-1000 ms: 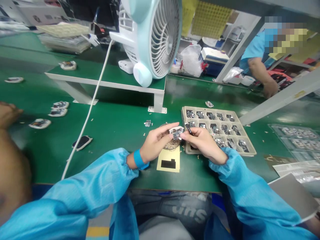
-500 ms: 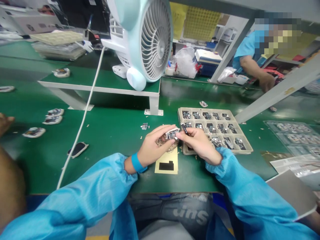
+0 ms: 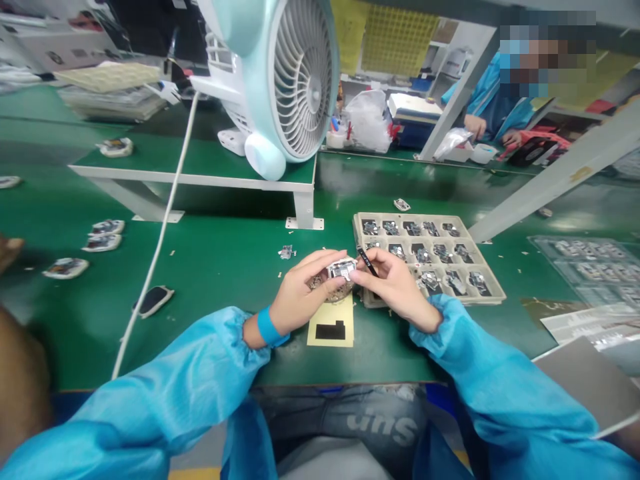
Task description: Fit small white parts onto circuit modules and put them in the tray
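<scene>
My left hand (image 3: 306, 288) grips a small white-cased electronic device (image 3: 342, 269) by its sides, its inner parts facing up. My right hand (image 3: 395, 283) pinches black tweezers (image 3: 367, 261) with pale lettering, and its fingertips touch the device's right side. The tweezers' tips are hidden behind the fingers. Under the device sits a round pad (image 3: 333, 293) covered in small pale bits, partly covered by my hands. A yellow card (image 3: 330, 338) with a black cutout shape lies in front of it. Just right of my right hand is a beige compartment tray (image 3: 493, 291) holding small circuit parts.
A fan (image 3: 307, 87) stands on a raised shelf (image 3: 200, 179), its white cable (image 3: 170, 207) crossing the green table. Several similar devices (image 3: 66, 268) lie at left, near another person's hand (image 3: 10, 252). Clear trays (image 3: 590, 267) are at right. A co-worker (image 3: 480, 107) sits across.
The black tweezers have tilted and show more of their length above my right hand. The device has turned slightly in my left hand. Across the table, the co-worker's arm has drawn back.
</scene>
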`<state>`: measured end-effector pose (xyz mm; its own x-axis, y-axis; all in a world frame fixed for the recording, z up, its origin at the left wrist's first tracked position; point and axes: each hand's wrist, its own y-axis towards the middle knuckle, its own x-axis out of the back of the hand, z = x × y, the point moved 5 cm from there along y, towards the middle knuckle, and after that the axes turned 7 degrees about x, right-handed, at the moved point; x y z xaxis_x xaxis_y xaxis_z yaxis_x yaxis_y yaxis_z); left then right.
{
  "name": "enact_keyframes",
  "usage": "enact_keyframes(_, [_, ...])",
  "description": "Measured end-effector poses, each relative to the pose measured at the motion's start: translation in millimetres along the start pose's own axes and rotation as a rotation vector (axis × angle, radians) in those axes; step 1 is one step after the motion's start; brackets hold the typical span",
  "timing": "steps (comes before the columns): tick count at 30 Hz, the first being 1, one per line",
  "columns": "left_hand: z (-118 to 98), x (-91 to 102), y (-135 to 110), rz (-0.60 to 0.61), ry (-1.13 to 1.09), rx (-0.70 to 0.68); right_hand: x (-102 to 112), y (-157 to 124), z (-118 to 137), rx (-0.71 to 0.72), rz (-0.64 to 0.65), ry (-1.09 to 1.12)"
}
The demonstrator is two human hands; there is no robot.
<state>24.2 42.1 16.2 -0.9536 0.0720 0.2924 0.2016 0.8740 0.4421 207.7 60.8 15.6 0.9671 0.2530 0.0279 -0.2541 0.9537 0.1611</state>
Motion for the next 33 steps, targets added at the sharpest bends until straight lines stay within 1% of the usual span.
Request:
enact_keyframes(7, [-4, 1.6, 1, 0.014, 0.048, -0.037, -1, -2, -1, -0.007, 0.012, -0.036])
enact_keyframes(12, [-6, 1.9, 1, 0.017, 0.065, -0.049, -1, 0, 7, 0.087, 0.042, -0.069])
enact_keyframes(15, [-5, 1.7, 1, 0.011, 0.049, -0.018, -1, 1, 8, 0.104, 0.041, -0.080])
enact_keyframes(18, [3, -0.5, 0, 0.015, -0.051, 0.078, -1, -1, 6, 0.087, 0.000, -0.098])
enact_keyframes(21, [13, -5.0, 0, 0.038, -0.265, 0.210, 0, -2, 2, 0.047, -0.061, -0.117])
enact_keyframes(24, [17, -9.9, 0, 0.074, -0.444, 0.302, -2, -2, 1, 0.060, -0.067, -0.076])
enact_keyframes(27, [14, -11.6, 2, 0.096, -0.513, 0.318, -5, -1, 2, 0.065, -0.042, -0.061])
enact_keyframes(31, [9, -11.5, 5, 0.097, -0.495, 0.285, -8, -3, 4, 0.067, -0.055, -0.102])
enact_keyframes(33, [8, -11.7, 5, 0.094, -0.486, 0.262, -9, -4, 3, 0.058, -0.039, -0.112])
